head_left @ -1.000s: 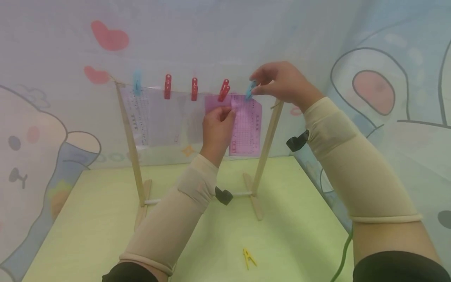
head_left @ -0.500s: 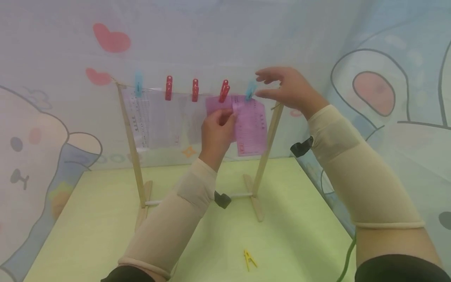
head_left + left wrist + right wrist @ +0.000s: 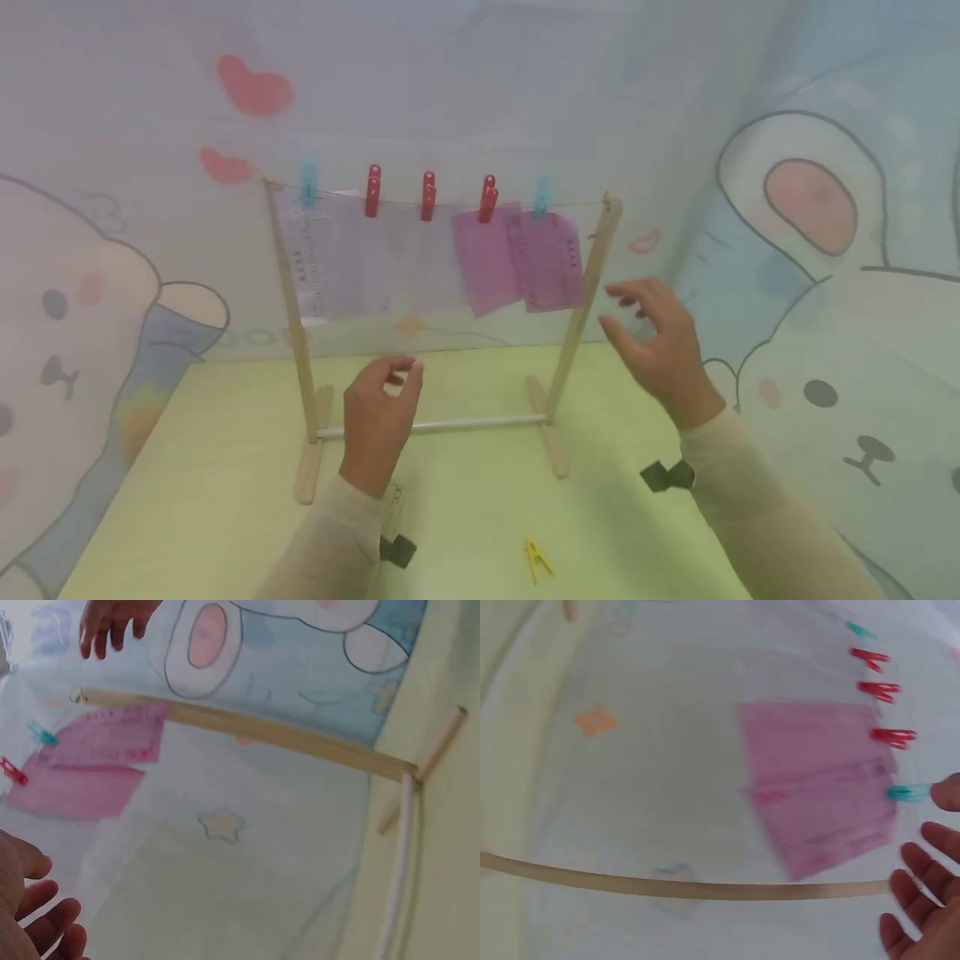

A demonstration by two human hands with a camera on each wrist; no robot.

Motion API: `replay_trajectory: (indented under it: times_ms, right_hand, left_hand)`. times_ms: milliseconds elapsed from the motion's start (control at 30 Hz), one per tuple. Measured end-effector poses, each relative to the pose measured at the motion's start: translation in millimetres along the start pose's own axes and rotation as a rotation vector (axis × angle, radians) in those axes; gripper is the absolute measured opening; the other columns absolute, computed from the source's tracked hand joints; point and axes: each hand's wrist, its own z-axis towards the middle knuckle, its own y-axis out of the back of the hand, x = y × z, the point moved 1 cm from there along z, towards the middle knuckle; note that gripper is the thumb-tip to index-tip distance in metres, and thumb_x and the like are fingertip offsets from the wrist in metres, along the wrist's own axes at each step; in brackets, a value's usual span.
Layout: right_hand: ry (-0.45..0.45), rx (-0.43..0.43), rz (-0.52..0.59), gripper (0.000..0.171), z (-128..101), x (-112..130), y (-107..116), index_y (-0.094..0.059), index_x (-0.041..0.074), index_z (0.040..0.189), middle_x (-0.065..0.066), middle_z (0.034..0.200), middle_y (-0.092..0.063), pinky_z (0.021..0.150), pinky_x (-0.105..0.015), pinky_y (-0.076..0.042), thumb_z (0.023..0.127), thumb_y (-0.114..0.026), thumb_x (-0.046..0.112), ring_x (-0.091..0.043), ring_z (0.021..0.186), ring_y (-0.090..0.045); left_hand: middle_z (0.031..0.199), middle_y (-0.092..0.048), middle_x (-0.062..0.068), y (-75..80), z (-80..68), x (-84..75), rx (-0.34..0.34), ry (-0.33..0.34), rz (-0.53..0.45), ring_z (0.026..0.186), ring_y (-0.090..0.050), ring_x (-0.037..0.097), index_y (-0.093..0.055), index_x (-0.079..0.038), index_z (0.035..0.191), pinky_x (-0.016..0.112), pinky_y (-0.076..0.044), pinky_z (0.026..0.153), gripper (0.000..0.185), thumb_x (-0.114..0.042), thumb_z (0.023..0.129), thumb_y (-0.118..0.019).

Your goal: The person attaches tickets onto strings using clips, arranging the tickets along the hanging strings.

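Change: both hands have dropped away from the string since the earlier frames, letting go of peg and paper.
Left hand [image 3: 378,417]: loosely curled, empty, above the white bottom rail [image 3: 450,424].
Right hand [image 3: 660,346]: fingers spread, empty, beside the right wooden post [image 3: 588,292].
Pink printed paper sheet [image 3: 546,260]: hangs from the string under the light-blue plastic peg [image 3: 542,197].
Yellow plastic peg [image 3: 537,558]: lies on the green tabletop [image 3: 225,508].

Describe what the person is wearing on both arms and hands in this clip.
Both hands are bare: the left hand and the right hand wear no gloves or rings that show. Each forearm is covered by a snug beige sleeve ending at the wrist. A small black clip-like mount sits at the right wrist, and a similar black piece at the left.
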Motion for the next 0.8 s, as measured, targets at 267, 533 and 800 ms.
replay_trajectory:
  times_ms: [267, 533, 800]
  right_hand:
    - [-0.565, 0.454, -0.156, 0.052, -191.7, -14.8, -60.1, -0.063, 0.011, 0.121, -0.005, 0.111, -0.063, 0.081, -0.041, -0.052, 0.085, -0.073, 0.046, -0.02, 0.096, -0.059]
    - [-1.006, 0.725, -0.281, 0.1, -303.2, 9.2, -96.5, -0.058, 0.019, 0.127, 0.0, 0.108, -0.055, 0.082, -0.048, -0.048, 0.048, -0.078, 0.077, -0.019, 0.089, -0.051]
    - [-0.92, 0.602, -0.381, 0.097, -326.7, 17.6, -122.0, -0.062, 0.028, 0.117, 0.004, 0.115, -0.055, 0.086, -0.052, -0.038, 0.042, -0.068, 0.089, -0.021, 0.104, -0.05]
  left_hand:
    - [0.118, -0.06, 0.021, 42.5, -96.9, 103.5, 0.35, 0.353, 0.447, 0.099, -0.054, 0.039, -0.059, -0.003, 0.128, 0.051, -0.047, 0.073, 0.061, -0.043, 0.084, -0.073]
    - [0.116, -0.053, 0.025, 48.7, -135.9, 129.6, 0.469, 0.437, 0.554, 0.096, -0.047, 0.039, -0.049, 0.003, 0.136, 0.052, -0.04, 0.072, 0.095, -0.052, 0.066, -0.084]
    - [0.093, -0.066, 0.014, 53.3, -131.1, 124.3, 0.524, 0.432, 0.537, 0.077, -0.057, 0.029, -0.056, 0.004, 0.125, 0.051, -0.045, 0.066, 0.074, -0.041, 0.073, -0.082]
